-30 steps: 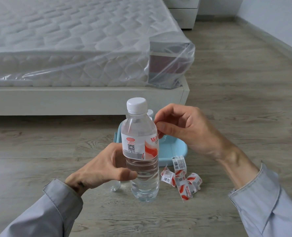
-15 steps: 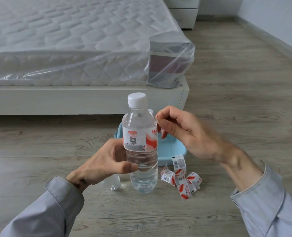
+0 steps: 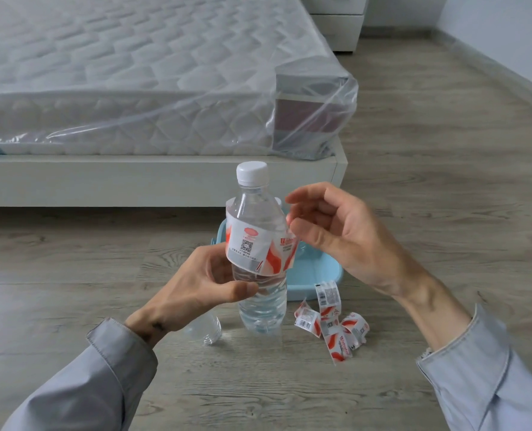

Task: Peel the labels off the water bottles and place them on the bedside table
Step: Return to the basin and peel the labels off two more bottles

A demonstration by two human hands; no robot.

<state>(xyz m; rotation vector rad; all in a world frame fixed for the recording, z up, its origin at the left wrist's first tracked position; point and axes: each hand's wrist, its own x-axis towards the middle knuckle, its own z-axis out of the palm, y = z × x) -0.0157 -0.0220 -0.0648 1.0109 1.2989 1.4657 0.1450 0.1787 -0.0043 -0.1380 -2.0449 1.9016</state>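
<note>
My left hand (image 3: 196, 284) grips a clear water bottle (image 3: 261, 306) with a white cap, upright above the wooden floor. Its white and red label (image 3: 252, 247) hangs loose around the bottle, its torn end flaring out to the right. My right hand (image 3: 345, 241) is just right of the label with fingers apart, the thumb tip at the loose end. Several peeled labels (image 3: 333, 321) lie curled on the floor to the right. The white bedside table (image 3: 336, 23) stands far back beside the bed.
A light blue basin (image 3: 314, 275) sits on the floor behind the bottle. Another clear bottle (image 3: 204, 329) lies by my left wrist. The bed frame (image 3: 134, 181) with a plastic-wrapped mattress (image 3: 134, 88) fills the left. A wall (image 3: 507, 32) runs along the right.
The label has come away from the bottle and now flares out. My right hand's pinch has opened. The bottle has lifted slightly.
</note>
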